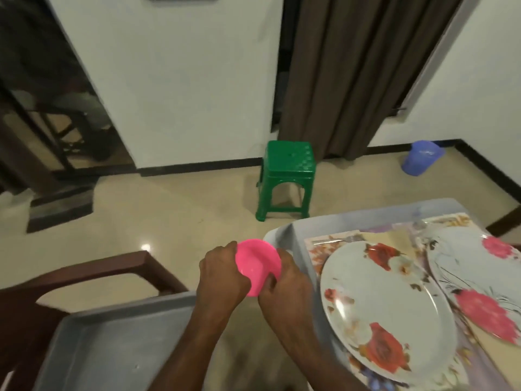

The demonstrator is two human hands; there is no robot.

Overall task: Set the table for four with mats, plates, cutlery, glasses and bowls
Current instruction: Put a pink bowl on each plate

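Left hand (222,277) and right hand (284,283): both are closed on one pink bowl (258,265), which is carried tilted on edge, its hollow turned toward the camera. The left palm is wrapped round the bowl's left rim; the right fingers are pinched on its lower right rim. Whether one bowl or a nested stack is gripped cannot be told.

All places are taken from the near rose plate (386,311). The bowl is held in the air to that plate's left, past the grey table (284,231) edge, not yet over the cloth. A second plate (476,280), with pink flowers, is laid to the right of the rose plate, their rims just beside each other. Printed mats (320,253) are seen beneath both. A piece of cutlery (338,239), probably a fork, is laid beyond the rose plate's far rim.

Step judged: a bowl is being brought to a setting. It is best levelled first, then lowered onto bare mat beside the rose plate, clear of the cutlery. If bowls are nested, one should be peeled off by the right hand while the rest is steadied by the left.
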